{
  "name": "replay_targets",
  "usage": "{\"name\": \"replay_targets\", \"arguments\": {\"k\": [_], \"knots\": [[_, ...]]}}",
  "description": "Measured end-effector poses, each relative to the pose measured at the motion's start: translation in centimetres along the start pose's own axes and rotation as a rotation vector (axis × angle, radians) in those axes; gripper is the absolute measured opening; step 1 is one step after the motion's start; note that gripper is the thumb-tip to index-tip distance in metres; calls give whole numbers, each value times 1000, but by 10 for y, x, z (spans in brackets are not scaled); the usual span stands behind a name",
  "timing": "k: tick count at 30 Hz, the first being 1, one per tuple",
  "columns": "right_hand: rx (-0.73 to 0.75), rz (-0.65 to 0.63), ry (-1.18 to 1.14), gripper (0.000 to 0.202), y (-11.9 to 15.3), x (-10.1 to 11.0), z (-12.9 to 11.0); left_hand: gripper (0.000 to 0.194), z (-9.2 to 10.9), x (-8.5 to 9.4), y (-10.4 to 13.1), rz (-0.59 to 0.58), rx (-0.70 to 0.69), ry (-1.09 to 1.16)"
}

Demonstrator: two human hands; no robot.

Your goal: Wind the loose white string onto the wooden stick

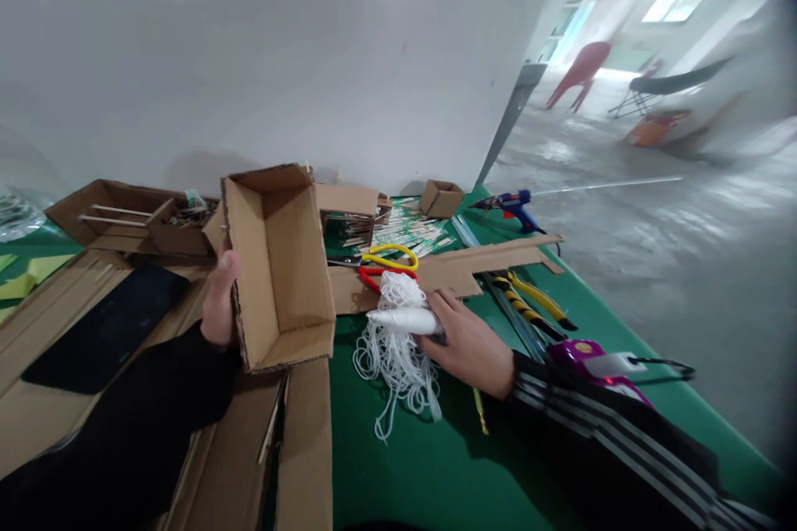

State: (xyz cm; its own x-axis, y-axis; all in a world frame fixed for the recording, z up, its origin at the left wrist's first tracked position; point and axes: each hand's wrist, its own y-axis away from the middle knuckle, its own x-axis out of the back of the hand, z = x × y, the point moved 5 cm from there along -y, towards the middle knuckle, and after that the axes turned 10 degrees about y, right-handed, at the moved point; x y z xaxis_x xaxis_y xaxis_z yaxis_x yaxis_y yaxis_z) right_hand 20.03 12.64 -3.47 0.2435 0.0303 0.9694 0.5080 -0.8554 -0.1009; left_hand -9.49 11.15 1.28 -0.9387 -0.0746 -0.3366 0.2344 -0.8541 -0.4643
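An open cardboard box (299, 265) is held up on its side by my left hand (221, 299), its hollow facing me. The thumb lies along the box's left edge and the other fingers are hidden behind it. My right hand (464, 340) is closed round the thick end of a cone of white string (404, 320). Loose loops of the string hang and spread over the green table (386, 481). Scissors (389, 260) with yellow and red handles lie just behind the string, on a flat cardboard piece (448, 270).
Cardboard sheets and a black flat device (105, 328) lie at left, before a divided cardboard box (130, 216). Thin sticks (404, 228) and a small box (442, 199) stand behind. Right: blue glue gun (514, 207), pliers (535, 303), purple device (579, 357), table edge.
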Motion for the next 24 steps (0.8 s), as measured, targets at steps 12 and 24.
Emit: {"name": "replay_targets", "arguments": {"k": [12,24], "knots": [[-27,-29,-1,30,1,0,1,84,-24,11,8,-177,-279,-533],[-11,-17,-20,33,1,4,-1,91,-16,27,3,-18,-449,-778]]}}
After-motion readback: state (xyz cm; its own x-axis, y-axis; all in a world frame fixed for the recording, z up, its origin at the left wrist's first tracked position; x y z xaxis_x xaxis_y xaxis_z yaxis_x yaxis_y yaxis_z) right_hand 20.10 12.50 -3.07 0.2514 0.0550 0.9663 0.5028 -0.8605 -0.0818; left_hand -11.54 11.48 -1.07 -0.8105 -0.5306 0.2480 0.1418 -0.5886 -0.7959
